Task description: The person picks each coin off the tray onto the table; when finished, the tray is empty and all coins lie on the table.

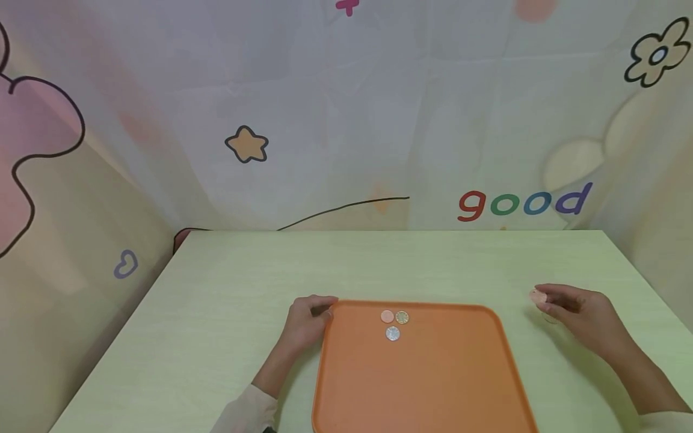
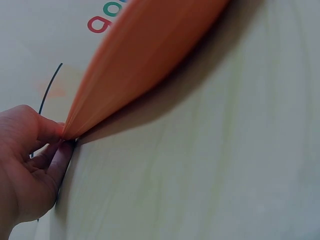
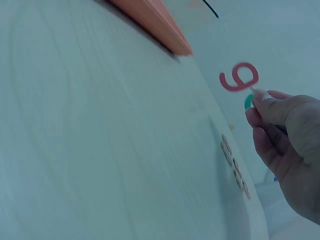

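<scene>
An orange tray lies on the pale green table. My left hand pinches its far left corner between thumb and fingers; the left wrist view shows this hand at the tray's rim. Near the tray's far edge lie a pink coin, a gold coin and a silver coin, close together. To the right of the tray, my right hand pinches another pinkish coin above the table. Several coins lie on the table under this hand, mostly hidden by it in the head view.
The table reaches back to a printed cloth backdrop with a star, a flower and the word "good". More of the cloth hangs along both sides of the table.
</scene>
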Available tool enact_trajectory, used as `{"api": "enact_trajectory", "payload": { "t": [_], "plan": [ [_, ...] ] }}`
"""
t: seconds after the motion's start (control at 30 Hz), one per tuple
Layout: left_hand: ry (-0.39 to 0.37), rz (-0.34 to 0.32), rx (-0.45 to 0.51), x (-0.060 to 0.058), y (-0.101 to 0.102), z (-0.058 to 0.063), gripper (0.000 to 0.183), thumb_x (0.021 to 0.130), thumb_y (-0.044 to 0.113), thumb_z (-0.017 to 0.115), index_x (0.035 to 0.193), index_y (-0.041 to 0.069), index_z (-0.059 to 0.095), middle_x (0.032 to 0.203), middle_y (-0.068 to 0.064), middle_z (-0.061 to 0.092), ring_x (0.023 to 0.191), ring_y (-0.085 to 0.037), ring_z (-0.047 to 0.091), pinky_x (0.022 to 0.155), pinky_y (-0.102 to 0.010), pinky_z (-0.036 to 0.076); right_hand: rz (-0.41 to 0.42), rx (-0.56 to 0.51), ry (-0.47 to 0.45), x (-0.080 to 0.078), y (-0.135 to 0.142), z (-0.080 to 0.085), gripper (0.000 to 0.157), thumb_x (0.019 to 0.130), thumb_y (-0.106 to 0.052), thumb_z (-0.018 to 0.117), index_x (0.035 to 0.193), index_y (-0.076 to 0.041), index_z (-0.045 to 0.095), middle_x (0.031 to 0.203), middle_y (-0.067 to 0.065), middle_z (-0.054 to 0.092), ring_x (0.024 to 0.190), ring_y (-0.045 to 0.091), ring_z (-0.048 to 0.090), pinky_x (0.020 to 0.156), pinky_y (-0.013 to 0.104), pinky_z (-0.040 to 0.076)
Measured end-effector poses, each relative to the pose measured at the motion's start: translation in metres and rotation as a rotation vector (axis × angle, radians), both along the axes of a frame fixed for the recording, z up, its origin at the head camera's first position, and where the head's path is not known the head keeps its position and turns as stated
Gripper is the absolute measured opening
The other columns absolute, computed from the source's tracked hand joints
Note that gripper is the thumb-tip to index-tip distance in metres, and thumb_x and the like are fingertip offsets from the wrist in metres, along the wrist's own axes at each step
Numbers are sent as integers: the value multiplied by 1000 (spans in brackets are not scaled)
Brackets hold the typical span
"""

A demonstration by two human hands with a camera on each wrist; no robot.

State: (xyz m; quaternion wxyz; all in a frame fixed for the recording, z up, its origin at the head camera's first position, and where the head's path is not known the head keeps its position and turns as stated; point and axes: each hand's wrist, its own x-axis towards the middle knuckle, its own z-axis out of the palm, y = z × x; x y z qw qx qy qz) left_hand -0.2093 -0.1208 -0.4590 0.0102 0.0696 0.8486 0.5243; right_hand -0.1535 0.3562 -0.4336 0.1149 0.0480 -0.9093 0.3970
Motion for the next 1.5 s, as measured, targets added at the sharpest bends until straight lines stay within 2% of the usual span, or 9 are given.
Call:
{"api": "enact_trajectory", "payload": {
  "t": [0.3,0.4,0.47,0.53,0.6,0.67,0.87,1.13,1.5],
  "plan": [
    [14,-4,-5,0,0,0,28,90,-7,61,114,-4,75,116,-22,74,111,-36,69,95,-47,57,-105,92,34,12,41,-13,37,95,-18,72,117,11,67,93,-51,48,79,-29,51,62,3,46],
    [16,-4,-6,0,0,-1,28,90,-6,61,114,-4,75,116,-22,74,111,-36,69,96,-48,57,-151,156,35,14,51,-16,36,94,-19,73,115,10,69,87,-48,51,78,-31,45,61,0,41],
    [14,-4,-4,0,0,-1,28,90,-6,61,114,-4,75,116,-22,74,111,-36,69,96,-47,57,-179,208,25,16,57,-17,34,94,-18,73,113,10,70,81,-35,63,77,-32,40,61,0,38],
    [14,-2,-3,0,0,-1,28,90,-6,61,114,-5,75,116,-22,74,111,-36,69,95,-47,58,-202,254,12,18,62,-19,33,94,-18,73,113,9,71,81,-9,75,77,-32,34,60,2,35],
    [13,-2,1,0,0,-1,28,90,-7,61,114,-5,75,116,-22,74,111,-36,69,95,-47,58,-219,285,0,19,66,-21,34,94,-18,73,113,9,71,88,16,77,78,-33,30,60,5,33],
    [14,-1,2,0,0,-1,28,89,-7,61,114,-5,75,116,-22,74,110,-36,69,95,-47,58,-220,293,-6,20,69,-23,34,94,-18,73,114,10,70,95,29,74,78,-33,28,60,7,32],
    [22,2,-1,0,0,1,28,89,-7,61,113,-5,75,115,-22,74,109,-36,70,95,-48,58,-176,326,18,19,73,-28,31,93,-13,73,112,11,70,86,19,74,71,-24,37,59,5,36],
    [11,-6,3,0,0,0,29,90,-7,61,114,-4,75,116,-22,74,110,-36,69,94,-46,58,-171,330,-8,19,75,-29,34,93,-15,74,113,12,69,83,12,71,66,-11,37,56,12,35],
    [11,-1,-3,0,0,-1,29,90,-7,61,114,-4,75,117,-22,74,111,-36,69,95,-47,58,-163,318,-18,18,76,-30,33,92,-16,74,111,12,71,92,25,73,66,-13,39,56,11,38]
  ]
}}
